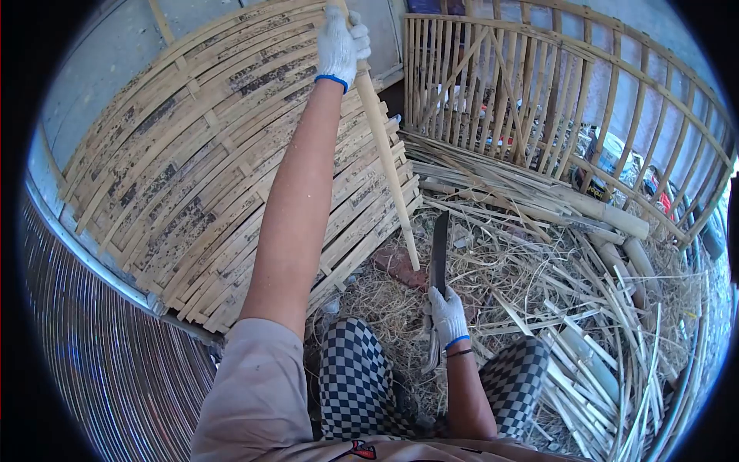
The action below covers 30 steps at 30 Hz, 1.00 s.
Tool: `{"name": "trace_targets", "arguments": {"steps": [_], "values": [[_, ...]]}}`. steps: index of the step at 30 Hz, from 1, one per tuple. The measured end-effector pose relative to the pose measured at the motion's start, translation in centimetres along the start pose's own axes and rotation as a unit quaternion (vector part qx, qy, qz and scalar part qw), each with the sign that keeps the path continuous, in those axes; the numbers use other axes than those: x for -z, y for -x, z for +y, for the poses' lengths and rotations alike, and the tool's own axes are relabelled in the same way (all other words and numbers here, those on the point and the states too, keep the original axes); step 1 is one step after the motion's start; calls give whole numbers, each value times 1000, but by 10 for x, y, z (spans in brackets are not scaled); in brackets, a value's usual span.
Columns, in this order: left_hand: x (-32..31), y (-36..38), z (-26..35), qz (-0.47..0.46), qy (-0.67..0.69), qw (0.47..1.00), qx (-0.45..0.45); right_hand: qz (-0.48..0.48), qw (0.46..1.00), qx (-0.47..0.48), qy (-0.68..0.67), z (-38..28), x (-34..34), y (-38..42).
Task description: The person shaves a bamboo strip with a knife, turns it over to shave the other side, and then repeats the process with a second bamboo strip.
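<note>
My left hand [339, 48], in a white knitted glove with a blue cuff, is raised at arm's length and closed around a long pale wooden pole [383, 142]. The pole slants down, its tapered lower end at a reddish brick [394, 264] on the ground. Low in front of my knees, my right hand [448, 314], gloved the same way, grips a machete, its handle hidden in the fingers. The dark machete blade [439, 250] points up and away from me, close beside the pole's lower end.
A woven bamboo panel [185, 154] leans at the left. A slatted bamboo fence [531, 92] stands at the back right, with bamboo lengths [531, 196] stacked before it. Split strips [585, 385] lie at my right, and shavings [493, 262] cover the ground.
</note>
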<state>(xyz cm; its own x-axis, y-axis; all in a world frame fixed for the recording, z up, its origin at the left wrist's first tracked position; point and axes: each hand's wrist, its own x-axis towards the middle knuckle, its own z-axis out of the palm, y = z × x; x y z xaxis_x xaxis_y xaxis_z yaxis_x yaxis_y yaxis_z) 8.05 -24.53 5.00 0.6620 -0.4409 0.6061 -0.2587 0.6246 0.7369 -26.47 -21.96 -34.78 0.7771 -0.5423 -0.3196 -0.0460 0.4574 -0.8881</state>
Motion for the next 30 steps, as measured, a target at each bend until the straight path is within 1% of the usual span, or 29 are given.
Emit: {"name": "trace_targets", "arguments": {"steps": [2, 4, 5, 8, 10, 12, 13, 15, 16, 17, 18, 20, 21, 22, 23, 25, 29, 30], "values": [[-10, 16, 11, 10, -25, 1000, -9, -14, 999, 12, 33, -12, 11, 5], [-17, 30, 25, 21, -36, 999, -13, -28, 998, 28, 47, -9, 22, 3], [-18, 35, 29, 28, -34, 999, -12, -26, 996, 32, 79, -2, 32, -2], [-20, 55, 38, 48, -44, 998, -26, -47, 995, -15, 92, 16, 54, -9], [-19, 62, 49, 63, -49, 996, -37, -57, 993, -81, 66, 24, 64, -7], [-13, 73, 54, 85, -45, 995, -35, -47, 988, -148, 27, 53, 71, -6], [-6, 80, 56, 69, -17, 996, -45, -85, 984, -155, 8, 63, 75, 2], [17, 93, 63, 38, 38, 996, -72, -64, 974, -210, 47, 94, 83, 0], [22, 106, 73, 28, 30, 997, -66, -56, 968, -237, 63, 110, 82, 0], [23, 125, 87, 16, 22, 998, -58, -74, 970, -223, 63, 122, 84, -1], [24, 146, 99, 5, 16, 999, -51, -74, 968, -225, 84, 121, 82, 4], [35, 187, 119, -52, 48, 996, -61, -72, 963, -229, 126, 114, 76, 12], [36, 206, 126, -52, 52, 995, -67, -73, 971, -196, 117, 126, 76, 6], [37, 224, 135, -52, 55, 994, -75, -70, 970, -207, 105, 124, 73, 10], [40, 240, 141, -51, 58, 993, -85, -67, 969, -217, 95, 120, 69, 13], [46, 261, 148, -16, 39, 994, -100, -56, 970, -223, 74, 118, 64, 17], [60, 276, 155, 27, 15, 991, -131, -43, 966, -238, 88, 126, 68, 16], [63, 279, 156, 35, 13, 990, -138, -34, 968, -226, 100, 131, 69, 16]]}}
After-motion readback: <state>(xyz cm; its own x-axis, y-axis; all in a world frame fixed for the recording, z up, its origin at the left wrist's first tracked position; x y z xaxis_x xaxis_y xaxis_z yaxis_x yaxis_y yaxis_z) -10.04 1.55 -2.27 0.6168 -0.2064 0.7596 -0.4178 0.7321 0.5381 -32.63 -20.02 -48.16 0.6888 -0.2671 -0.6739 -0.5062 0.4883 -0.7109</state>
